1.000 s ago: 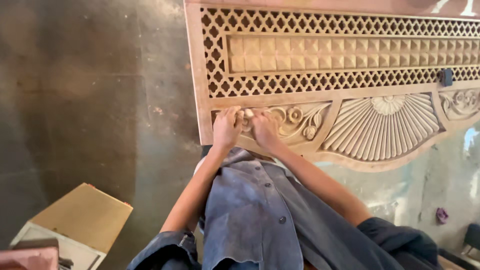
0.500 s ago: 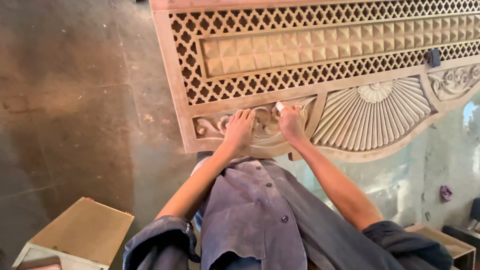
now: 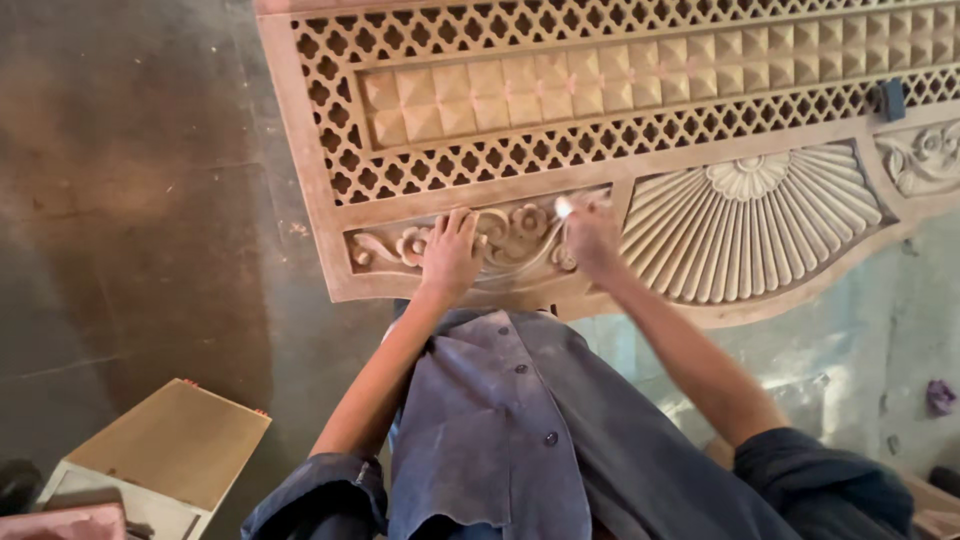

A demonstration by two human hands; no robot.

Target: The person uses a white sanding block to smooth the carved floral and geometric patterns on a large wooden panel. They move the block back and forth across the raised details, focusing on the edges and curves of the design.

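Note:
A large carved wooden panel (image 3: 640, 170) lies on the floor, with lattice fretwork, a row of raised squares, a floral scroll carving (image 3: 520, 240) and a fan-shaped carving (image 3: 750, 220). My left hand (image 3: 450, 255) rests flat with fingers spread on the floral scroll carving. My right hand (image 3: 590, 235) is blurred and grips a small pale piece, likely sandpaper (image 3: 563, 207), against the right end of the same carving. A grey-blue shirt covers my lap below the hands.
Dark concrete floor (image 3: 140, 200) lies left of the panel. A pale wooden box (image 3: 165, 445) stands at the lower left. A small dark block (image 3: 890, 98) sits on the panel's lattice at the right. A purple scrap (image 3: 940, 395) lies on the floor at the far right.
The view has shifted so the panel sits further right. My right hand has moved right along the floral carving, away from my left hand, which stays flat on it.

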